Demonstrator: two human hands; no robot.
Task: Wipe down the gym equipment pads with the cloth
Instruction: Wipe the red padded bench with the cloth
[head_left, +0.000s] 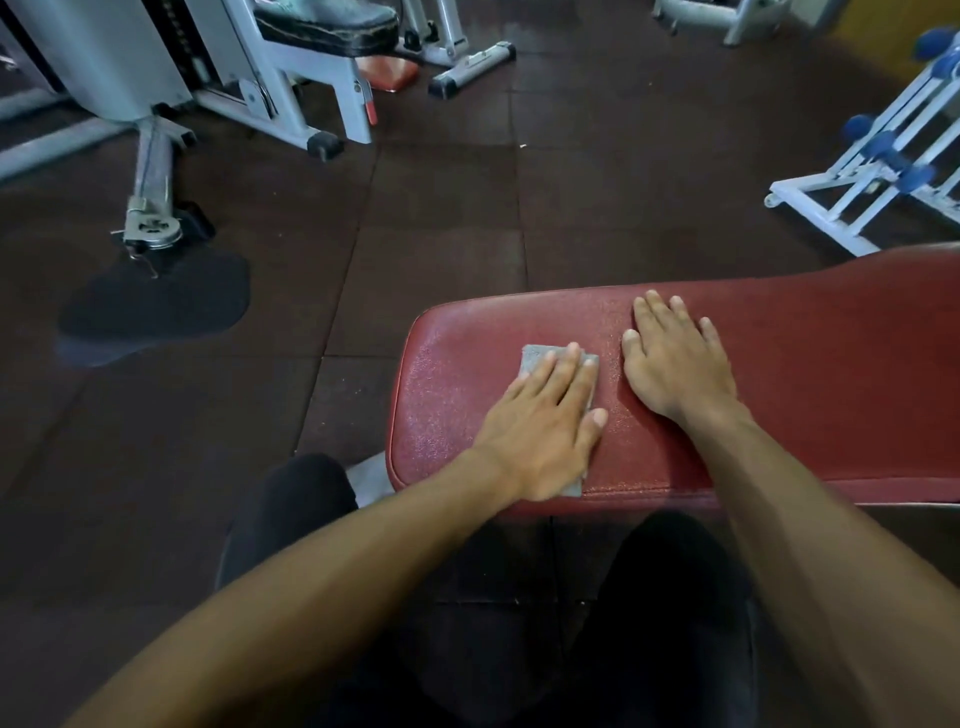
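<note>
A long red padded bench pad (810, 374) stretches from the centre to the right edge. A small grey cloth (535, 358) lies flat on the pad's left end. My left hand (545, 421) presses down on the cloth with straight fingers, covering most of it; only its far corner and a strip near my wrist show. My right hand (675, 358) rests flat on the bare pad just right of the cloth, fingers spread and straight, holding nothing.
A grey weight machine (156, 104) with a black seat pad (327, 26) stands at the back left. A white rack with blue dumbbells (883, 156) is at the right. Dark rubber floor tiles (441, 208) lie between. My dark trouser legs (675, 597) are below the bench.
</note>
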